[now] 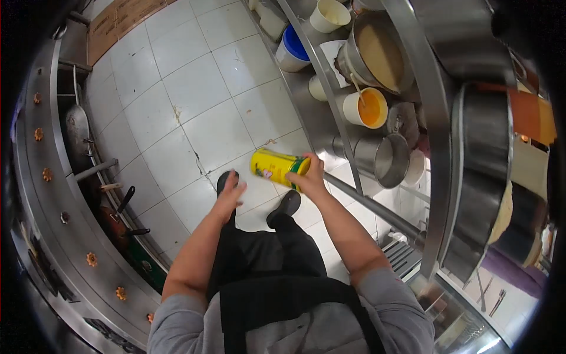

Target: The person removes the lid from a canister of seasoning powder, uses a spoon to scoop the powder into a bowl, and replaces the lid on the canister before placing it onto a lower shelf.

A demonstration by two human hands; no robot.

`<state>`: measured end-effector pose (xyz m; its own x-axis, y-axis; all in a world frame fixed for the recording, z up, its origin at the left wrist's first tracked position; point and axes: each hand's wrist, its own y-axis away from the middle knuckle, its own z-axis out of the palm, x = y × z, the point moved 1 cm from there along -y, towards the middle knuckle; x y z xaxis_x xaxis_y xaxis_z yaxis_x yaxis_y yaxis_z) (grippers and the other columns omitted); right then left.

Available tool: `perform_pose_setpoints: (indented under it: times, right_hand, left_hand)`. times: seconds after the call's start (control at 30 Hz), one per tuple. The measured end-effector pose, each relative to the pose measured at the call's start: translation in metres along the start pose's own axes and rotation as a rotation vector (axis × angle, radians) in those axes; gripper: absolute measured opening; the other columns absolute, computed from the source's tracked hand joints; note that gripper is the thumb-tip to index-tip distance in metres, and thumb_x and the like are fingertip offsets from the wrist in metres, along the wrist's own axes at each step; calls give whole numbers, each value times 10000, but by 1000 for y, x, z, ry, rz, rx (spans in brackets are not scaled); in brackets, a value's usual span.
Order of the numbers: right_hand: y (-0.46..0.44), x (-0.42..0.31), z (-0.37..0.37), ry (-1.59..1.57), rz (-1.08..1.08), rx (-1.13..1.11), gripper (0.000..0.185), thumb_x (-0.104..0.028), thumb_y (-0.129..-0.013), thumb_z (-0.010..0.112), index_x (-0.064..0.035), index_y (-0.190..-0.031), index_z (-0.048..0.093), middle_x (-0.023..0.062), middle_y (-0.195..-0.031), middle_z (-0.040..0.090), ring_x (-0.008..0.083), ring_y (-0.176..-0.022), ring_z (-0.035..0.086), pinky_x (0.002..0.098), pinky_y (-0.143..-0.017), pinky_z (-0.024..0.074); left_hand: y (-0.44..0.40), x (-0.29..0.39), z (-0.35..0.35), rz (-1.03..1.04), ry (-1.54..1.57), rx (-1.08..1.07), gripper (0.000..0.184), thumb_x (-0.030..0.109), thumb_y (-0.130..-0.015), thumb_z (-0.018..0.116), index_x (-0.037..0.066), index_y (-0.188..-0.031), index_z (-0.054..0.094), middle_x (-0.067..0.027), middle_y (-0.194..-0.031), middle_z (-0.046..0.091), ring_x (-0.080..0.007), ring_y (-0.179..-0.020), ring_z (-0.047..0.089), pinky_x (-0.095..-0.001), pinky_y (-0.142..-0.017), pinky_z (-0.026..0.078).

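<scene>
A yellow cylindrical container (272, 166) with a green band at one end lies tilted sideways in the air, above the floor and my feet. Wrapped around its green-banded end is my right hand (311, 174). To the left of the container, and apart from it, is my left hand (231, 196), with its fingers spread and nothing in them. Small print and a pink mark show on the container's side, too blurred to read.
Right of me, steel shelves (330, 76) hold a large pot (352, 56) of pale liquid, a white tub of orange liquid (367, 109), a steel pot (392, 162) and a blue-lidded bucket (292, 53). On the left runs a stove (53, 194) with orange knobs, pans below.
</scene>
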<state>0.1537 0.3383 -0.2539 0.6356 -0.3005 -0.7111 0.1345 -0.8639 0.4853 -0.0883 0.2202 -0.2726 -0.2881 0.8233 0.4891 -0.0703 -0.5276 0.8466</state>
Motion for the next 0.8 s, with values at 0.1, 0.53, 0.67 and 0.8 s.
perform_pose_setpoints:
  times: [0.1, 0.53, 0.67, 0.8]
  right_hand:
    - [-62, 27, 8, 412, 130, 249, 781, -312, -618, 787, -186, -1295, 418, 181, -1296, 383, 414, -1175, 410, 494, -1007, 385]
    - [-191, 88, -34, 441, 344, 223, 675, -397, -847, 655, 20, -1329, 432, 303, -1162, 606, 455, -1094, 587, 494, -963, 451]
    - [-102, 88, 1, 696, -113, 411, 826, -277, -766, 749, -31, -1431, 324, 285, -1424, 382, 434, -1336, 361, 500, -1076, 342]
    - [97, 107, -8, 775, 39, -237, 624, -352, -855, 615, -86, -1386, 423, 199, -1434, 406, 351, -1361, 354, 519, -1139, 249]
  left_hand:
    - [29, -79, -24, 261, -798, -123, 721, 379, -868, 666, 34, -1436, 385, -229, -1452, 393, -356, -1358, 366, -424, -1128, 286]
    - [117, -95, -26, 148, -1374, -26, 672, 463, -819, 653, 223, -1413, 450, -51, -1472, 406, -292, -1380, 323, -506, -1121, 230]
    - [107, -93, -20, 186, -1389, 3, 655, 467, -834, 637, 237, -1416, 443, -53, -1493, 379, -296, -1380, 323, -494, -1117, 243]
    - [84, -90, -21, 147, -1493, -122, 700, 487, -831, 633, 243, -1445, 403, -65, -1518, 344, -362, -1391, 294, -540, -1102, 282]
